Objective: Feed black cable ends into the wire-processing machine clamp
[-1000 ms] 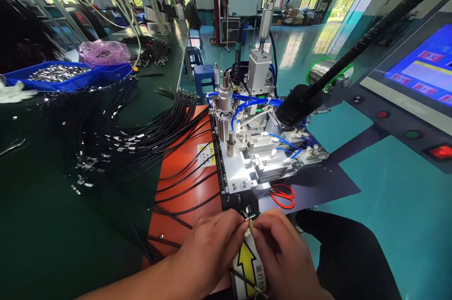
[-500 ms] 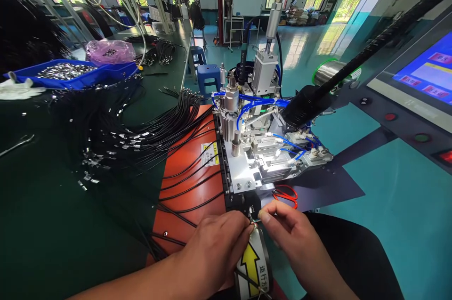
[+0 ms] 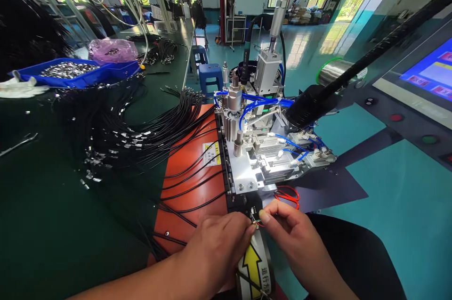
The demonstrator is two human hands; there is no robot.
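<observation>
My left hand is closed in a pinch on a cable end; most of that cable is hidden behind the fingers. Thin wires, one of them red, stick out beyond its fingertips. My right hand pinches with thumb and forefinger at these wires, just right of the left fingertips. A small shiny metal piece sits at the machine's front edge, close above both hands. Below them lies a rounded end plate with a yellow arrow. Several black cables cross the orange machine cover to the left.
The metal machine with blue air tubes stands straight ahead. A thick black flexible arm slants over it from the right, beside a control panel. Leftward, a dark green table bears cable bundles and a blue tray.
The view has shifted slightly, so the scene sits a little further right. Both hands keep their pinch, and a red wire now shows between the fingertips.
</observation>
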